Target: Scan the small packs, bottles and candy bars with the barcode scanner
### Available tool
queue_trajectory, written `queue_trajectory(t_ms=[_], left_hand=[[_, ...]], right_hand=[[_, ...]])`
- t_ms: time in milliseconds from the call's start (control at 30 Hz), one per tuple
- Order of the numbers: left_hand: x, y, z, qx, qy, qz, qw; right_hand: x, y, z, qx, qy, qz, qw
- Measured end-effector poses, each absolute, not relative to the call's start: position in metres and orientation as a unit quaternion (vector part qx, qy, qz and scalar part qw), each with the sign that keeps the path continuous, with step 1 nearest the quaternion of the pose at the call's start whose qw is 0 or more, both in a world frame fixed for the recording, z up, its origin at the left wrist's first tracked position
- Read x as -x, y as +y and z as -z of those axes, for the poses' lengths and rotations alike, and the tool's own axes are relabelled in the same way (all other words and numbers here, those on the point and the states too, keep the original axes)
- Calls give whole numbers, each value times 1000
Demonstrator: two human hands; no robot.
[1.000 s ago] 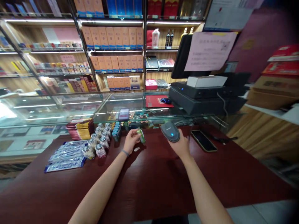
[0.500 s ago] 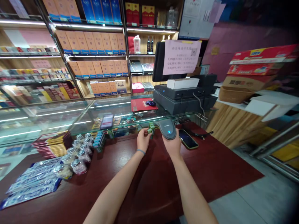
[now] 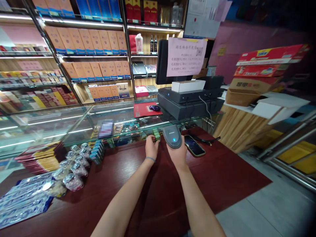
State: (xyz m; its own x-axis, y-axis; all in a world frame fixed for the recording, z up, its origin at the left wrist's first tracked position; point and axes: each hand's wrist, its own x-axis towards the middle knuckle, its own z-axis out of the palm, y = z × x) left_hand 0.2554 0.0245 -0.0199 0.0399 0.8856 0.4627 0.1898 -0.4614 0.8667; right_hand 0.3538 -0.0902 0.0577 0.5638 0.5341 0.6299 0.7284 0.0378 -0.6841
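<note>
- Currently my hands are apart, reaching forward side by side over the table [image 3: 234,184], a narrow gap between them.
- Right hand [image 3: 178,156]: wrapped round the scanner [image 3: 172,135], blue light [image 3: 174,140] toward me, broad end pointing away to the glass counter [image 3: 120,115].
- Left hand [image 3: 151,149]: thumb and fingers curl at the near end of the green packs [image 3: 156,133]. Whether they pinch one or only touch, I can't make out; the fingers hide it.
- Green packs: at the table's far edge, by the glass, straight ahead of my left fingertips. They seem lined up one behind another, the row's long axis running away from me.
- Key relation: the row sits just left of the scanner's broad end. Left hand is the nearer one.
- Right of the scanner: phone [image 3: 195,145], flat and slanted; cable [image 3: 206,142] beyond.
- Well off to my left: teal packs [image 3: 97,152] in a row, then jars [image 3: 78,167], then blue-white sachets [image 3: 27,197].
</note>
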Motion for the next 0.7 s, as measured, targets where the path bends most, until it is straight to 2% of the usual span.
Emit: queue_trajectory(t_ms=[400,700], left_hand=[[-249,23,22,-648,415,-549,327],[-158,16,8,-609,469,-594,238]], right_hand=[[-352,-91,-59,693,-460,86,549],[-347,-90,-56,676,-473,84,559]])
